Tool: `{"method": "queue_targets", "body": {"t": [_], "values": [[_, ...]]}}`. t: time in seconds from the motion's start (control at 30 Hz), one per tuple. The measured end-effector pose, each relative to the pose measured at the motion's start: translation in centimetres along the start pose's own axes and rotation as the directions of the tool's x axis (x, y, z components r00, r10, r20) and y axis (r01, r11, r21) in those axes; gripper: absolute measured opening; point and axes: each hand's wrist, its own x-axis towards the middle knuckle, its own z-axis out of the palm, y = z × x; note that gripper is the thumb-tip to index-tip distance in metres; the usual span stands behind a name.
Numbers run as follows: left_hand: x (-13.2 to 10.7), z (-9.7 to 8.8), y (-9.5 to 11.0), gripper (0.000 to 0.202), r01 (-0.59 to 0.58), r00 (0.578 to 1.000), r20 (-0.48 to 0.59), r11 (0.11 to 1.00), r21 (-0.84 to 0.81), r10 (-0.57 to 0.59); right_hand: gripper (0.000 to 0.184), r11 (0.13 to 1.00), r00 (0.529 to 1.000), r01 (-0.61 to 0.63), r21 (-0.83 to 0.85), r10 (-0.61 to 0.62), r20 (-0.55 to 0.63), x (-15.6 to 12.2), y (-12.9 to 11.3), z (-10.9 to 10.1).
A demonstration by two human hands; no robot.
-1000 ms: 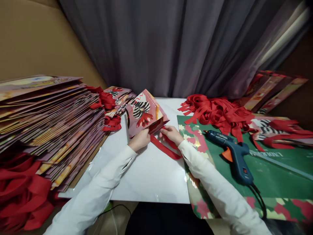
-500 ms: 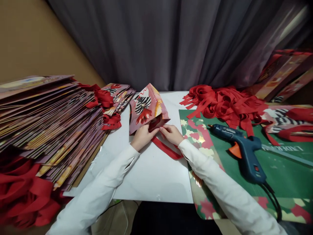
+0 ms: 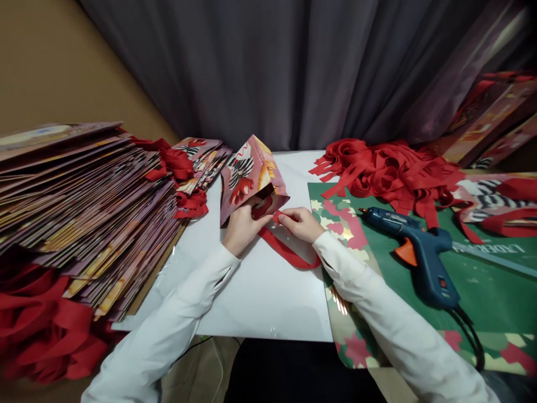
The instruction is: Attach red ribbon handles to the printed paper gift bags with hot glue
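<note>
A pink paper bag [image 3: 265, 162] printed with a zebra-striped bow and a red flower lies tilted on the white tabletop, its mouth toward me. My left hand [image 3: 244, 228] grips the near edge of that mouth. Its fingertips are hidden in the bag and its thumb points right. Between the thumb and fingers of my right hand [image 3: 304, 224], just right of the mouth, is one end of a red ribbon [image 3: 289, 253]. The ribbon loops down over the table below both hands. Whether its other end is fixed to the bag I cannot tell.
To the left a tall stack of flat printed bags [image 3: 109, 224] leans, with red ribbons [image 3: 46, 330] in front. A blue glue gun [image 3: 419, 252] lies on a green board [image 3: 495, 291] at right. Behind it is a heap of cut red ribbons [image 3: 390, 170]. A grey curtain [image 3: 268, 73] hangs behind.
My right hand has moved slightly right, away from my left thumb, with the ribbon end now showing in its pinch. The bag has turned a little, showing more of its side and inside.
</note>
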Motion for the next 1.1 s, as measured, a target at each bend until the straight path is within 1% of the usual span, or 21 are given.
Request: {"method": "queue_targets", "body": {"t": [0.13,0.23,0.3,0.43,0.53,0.63,0.8,0.87,1.0,1.1], "values": [[0.0,0.1,-0.1,0.041,0.016,1.0,0.006,1.0,0.008,-0.016,0.03,0.999,0.999,-0.031,0.006,0.031,-0.018,0.1,0.2,0.1],[-0.1,0.1,0.1,0.042,0.01,1.0,0.012,1.0,-0.001,-0.01,0.029,1.0,0.998,0.022,-0.009,-0.022,-0.052,0.2,0.2,0.1],[-0.1,0.1,0.2,0.041,-0.007,1.0,0.012,1.0,-0.013,0.007,0.029,0.997,0.993,0.059,-0.048,-0.063,-0.104,0.2,0.2,0.2],[-0.2,0.1,0.3,0.041,-0.022,1.0,-0.001,1.0,0.007,0.022,0.028,0.988,0.968,0.066,-0.136,-0.096,-0.23,0.1,0.4,0.4],[-0.2,0.2,0.2,0.041,-0.014,1.0,-0.003,0.999,0.029,0.014,0.025,0.985,0.957,0.048,-0.167,-0.093,-0.276,0.1,0.6,0.7],[-0.2,0.4,0.0,0.045,-0.007,1.0,0.007,0.999,0.047,0.007,0.022,0.987,0.943,0.029,-0.156,-0.079,-0.325,0.1,0.7,1.2],[-0.2,0.5,0.1,0.046,-0.045,0.999,0.004,0.998,0.041,0.045,0.024,0.992,0.895,-0.01,-0.124,-0.047,-0.445,0.0,0.6,2.3],[-0.2,0.4,0.2,0.045,-0.042,0.999,-0.001,0.998,0.046,0.042,0.025,0.997,0.893,-0.012,-0.081,-0.026,-0.45,-0.1,0.5,2.6],[-0.3,0.3,0.3,0.043,-0.034,0.999,0.005,0.998,0.049,0.034,0.027,0.999,0.922,0.032,0.0,-0.029,-0.386,-0.4,0.3,2.9],[-0.3,0.3,0.4,0.043,-0.028,1.0,0.001,0.998,0.048,0.028,0.024,1.0,0.906,0.025,0.008,-0.019,-0.423,-0.6,0.1,3.2]]}}
